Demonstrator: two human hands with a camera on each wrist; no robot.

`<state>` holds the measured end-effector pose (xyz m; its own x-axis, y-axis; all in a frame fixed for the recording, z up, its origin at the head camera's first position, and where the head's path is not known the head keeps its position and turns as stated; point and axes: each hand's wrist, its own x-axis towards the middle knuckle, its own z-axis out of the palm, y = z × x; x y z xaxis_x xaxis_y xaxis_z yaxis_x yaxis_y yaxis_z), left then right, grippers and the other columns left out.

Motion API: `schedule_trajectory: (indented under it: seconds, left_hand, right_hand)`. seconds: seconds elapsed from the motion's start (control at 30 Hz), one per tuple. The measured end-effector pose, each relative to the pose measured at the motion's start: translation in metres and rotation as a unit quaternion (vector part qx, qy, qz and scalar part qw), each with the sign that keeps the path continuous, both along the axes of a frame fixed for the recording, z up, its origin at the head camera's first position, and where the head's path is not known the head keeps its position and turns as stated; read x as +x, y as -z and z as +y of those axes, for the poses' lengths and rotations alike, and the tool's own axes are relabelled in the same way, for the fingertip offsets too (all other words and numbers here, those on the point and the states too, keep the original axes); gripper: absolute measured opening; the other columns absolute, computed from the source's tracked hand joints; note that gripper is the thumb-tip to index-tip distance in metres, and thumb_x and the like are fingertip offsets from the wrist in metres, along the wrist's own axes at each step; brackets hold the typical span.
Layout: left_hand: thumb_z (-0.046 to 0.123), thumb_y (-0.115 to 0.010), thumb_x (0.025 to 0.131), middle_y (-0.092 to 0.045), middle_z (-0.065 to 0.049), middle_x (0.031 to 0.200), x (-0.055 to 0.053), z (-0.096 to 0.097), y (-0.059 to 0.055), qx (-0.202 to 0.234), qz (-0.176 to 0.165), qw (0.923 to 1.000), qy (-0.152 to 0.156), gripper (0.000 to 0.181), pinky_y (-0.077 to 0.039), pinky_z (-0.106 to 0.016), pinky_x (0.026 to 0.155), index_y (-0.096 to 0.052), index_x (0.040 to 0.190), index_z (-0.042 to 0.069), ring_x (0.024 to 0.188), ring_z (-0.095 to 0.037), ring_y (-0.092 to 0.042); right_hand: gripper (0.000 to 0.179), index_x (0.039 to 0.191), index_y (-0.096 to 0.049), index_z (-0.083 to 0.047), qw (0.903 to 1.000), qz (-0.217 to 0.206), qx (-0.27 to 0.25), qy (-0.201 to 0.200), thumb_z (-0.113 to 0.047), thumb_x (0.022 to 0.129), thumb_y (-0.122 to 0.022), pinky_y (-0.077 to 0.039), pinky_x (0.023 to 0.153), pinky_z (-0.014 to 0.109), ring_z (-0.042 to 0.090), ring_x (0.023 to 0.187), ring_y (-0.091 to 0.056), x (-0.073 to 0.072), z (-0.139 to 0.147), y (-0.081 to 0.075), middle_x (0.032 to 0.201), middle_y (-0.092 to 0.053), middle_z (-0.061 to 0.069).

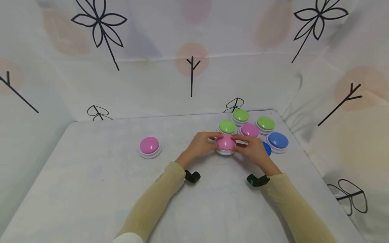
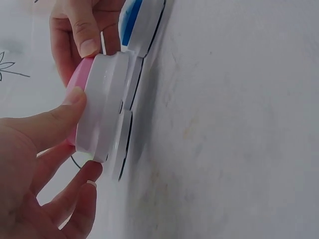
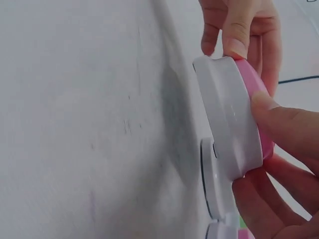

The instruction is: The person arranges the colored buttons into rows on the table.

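Note:
Both hands hold a pink push button (image 1: 226, 142) with a white base, one at each side. My left hand (image 1: 201, 145) pinches its left edge, and in the left wrist view the thumb lies against the pink dome. On the opposite edge my right hand (image 1: 251, 148) grips it with thumb and fingers. Seen from the right wrist, the white base (image 3: 227, 114) is tilted, close over the table. A green button (image 1: 227, 126) sits just behind it. To the right are a second pink button (image 1: 250, 129) and a blue button (image 1: 267, 148), partly hidden by the right hand.
Further back in the cluster stand two more green buttons (image 1: 241, 115) (image 1: 265, 123). Another blue button (image 1: 278, 140) is at the right, near the table's edge. A lone pink button (image 1: 149, 145) stands left of centre. Patterned cloth (image 1: 146, 87) encloses the table's back and sides.

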<state>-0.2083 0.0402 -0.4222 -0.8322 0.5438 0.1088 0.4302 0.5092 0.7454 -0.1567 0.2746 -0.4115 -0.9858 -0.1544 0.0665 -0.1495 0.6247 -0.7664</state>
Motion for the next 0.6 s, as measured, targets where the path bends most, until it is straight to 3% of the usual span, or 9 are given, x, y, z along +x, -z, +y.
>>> schedule_trajectory:
  seconds: [0.13,0.33,0.6]
  left_hand:
    - [0.018,-0.081,0.085,-0.063,0.013,0.131,0.000,-0.011,-0.001,0.012,0.001,0.9998,0.015,0.045,-0.049,-0.027,0.092,-0.070,0.128,0.023,0.112,-0.011,-0.060]
    - [0.015,-0.080,0.085,-0.061,0.011,0.135,0.001,-0.030,0.000,0.009,0.000,0.9997,0.024,0.044,-0.050,-0.027,0.092,-0.070,0.128,0.021,0.113,-0.013,-0.059]
    - [0.012,-0.079,0.086,-0.060,0.012,0.136,0.007,-0.058,0.001,-0.014,-0.026,0.9995,0.009,0.045,-0.050,-0.028,0.092,-0.069,0.129,0.022,0.115,-0.013,-0.056]
  right_hand:
    - [0.045,0.127,-0.069,-0.008,0.9993,-0.010,-0.034,0.009,-0.015,0.084,-0.082,-0.052,0.093,0.043,0.032,0.124,-0.056,0.001,-0.008,0.003,0.132,-0.063,0.013]
    - [0.045,0.128,-0.068,-0.011,0.9984,-0.036,-0.044,0.005,-0.019,0.085,-0.081,-0.049,0.099,0.047,0.032,0.126,-0.054,-0.001,-0.023,0.007,0.131,-0.064,0.010]
    - [0.046,0.129,-0.065,-0.008,0.9940,-0.054,-0.083,-0.047,-0.010,0.085,-0.080,-0.051,0.097,0.044,0.031,0.122,-0.056,-0.005,-0.048,0.014,0.129,-0.060,0.011]
